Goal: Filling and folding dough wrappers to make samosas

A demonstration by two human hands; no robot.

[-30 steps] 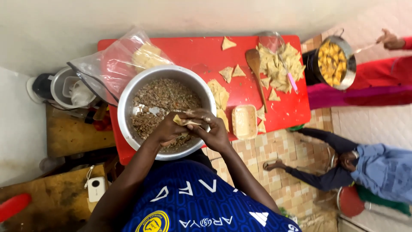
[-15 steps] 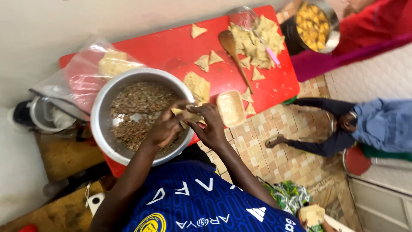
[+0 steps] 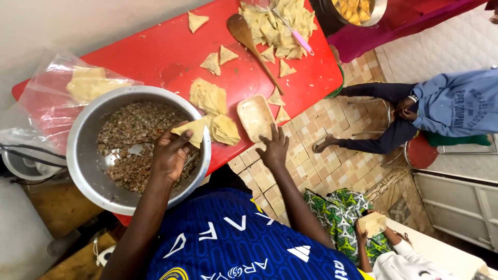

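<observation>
Red surface [image 3: 155, 46] fills the upper frame. At centre left my left hand [image 3: 168, 155] pinches a folded pastry wrapper [image 3: 193, 129] over the metal bowl [image 3: 88, 129] of minced filling [image 3: 129, 129]. My right hand [image 3: 274, 148], fingers spread, touches the small oval dish [image 3: 254, 116] right of centre, beside stacked wrappers [image 3: 210, 98].

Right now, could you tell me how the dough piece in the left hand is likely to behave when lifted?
The dough piece looks thin and flat, so it is probably floppy and light. The left hand pinches it by one edge over the metal bowl, and it seems to sag slightly. It may tear if pulled hard.
</observation>
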